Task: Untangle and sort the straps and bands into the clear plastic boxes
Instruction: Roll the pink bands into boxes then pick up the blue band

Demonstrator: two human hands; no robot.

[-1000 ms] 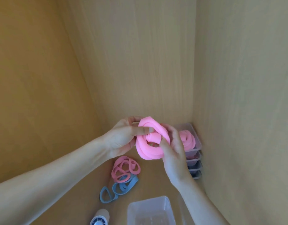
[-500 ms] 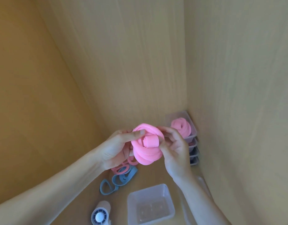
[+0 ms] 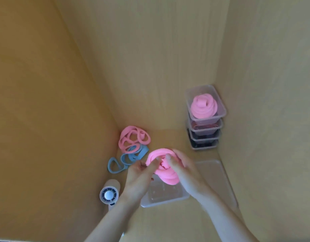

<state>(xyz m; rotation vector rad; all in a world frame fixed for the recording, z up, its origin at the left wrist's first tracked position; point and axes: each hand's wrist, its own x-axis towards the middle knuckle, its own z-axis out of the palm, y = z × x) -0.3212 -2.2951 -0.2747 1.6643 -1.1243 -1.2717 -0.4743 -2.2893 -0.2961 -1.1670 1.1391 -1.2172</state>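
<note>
A coiled pink band (image 3: 165, 169) is held between both hands just above an open clear plastic box (image 3: 165, 196). My left hand (image 3: 142, 177) grips its left side with the fingers on top. My right hand (image 3: 183, 172) curls round its right side. A loose heap of pink bands (image 3: 133, 138) and a few blue bands (image 3: 128, 158) lie on the floor by the back left corner. In the back right corner stands a stack of clear boxes (image 3: 205, 131); the top one holds another coiled pink band (image 3: 204, 106).
A small white hand-held fan (image 3: 109, 193) lies left of the open box. A clear lid (image 3: 215, 173) lies flat to the right of it. Wooden walls close in on the left, back and right.
Both hands have come down with the coiled pink band from mid-air to just above the open clear box. The view has tilted down, so the stack and loose bands appear higher.
</note>
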